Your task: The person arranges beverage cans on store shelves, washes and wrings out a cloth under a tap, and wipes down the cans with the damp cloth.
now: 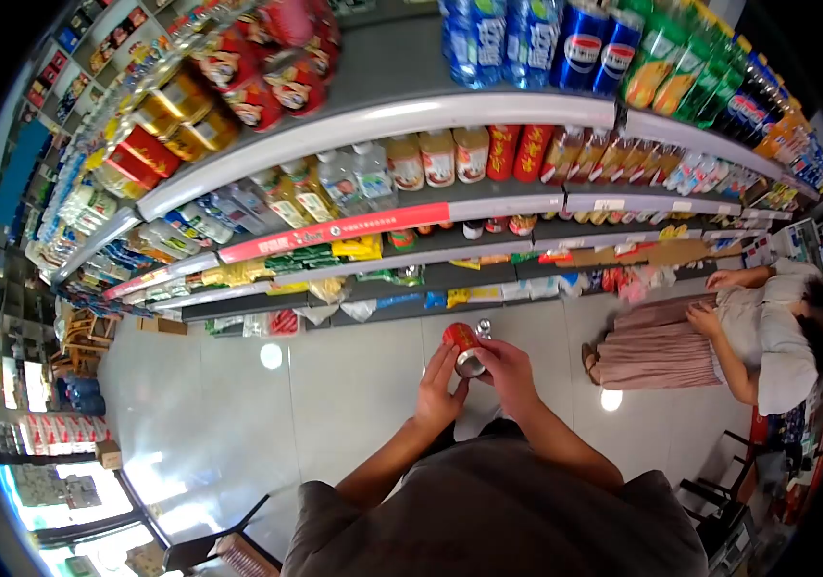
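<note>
A small red can (460,337) with gold markings is tilted in front of my body, its silver end turned toward me. My left hand (439,392) has its fingers closed along the can's left side. On the other side, my right hand (510,373) grips the can near the silver end, its thumb and fingers partly hidden. Just beyond the can is a small shiny silver thing (484,329), too small to make out.
Drink shelves (383,115) curve across the front, holding bottles and blue cans (582,43). A person in a pink skirt (657,341) stands at the right. A chair (229,543) is at lower left and a cardboard box (162,326) lies by the shelf.
</note>
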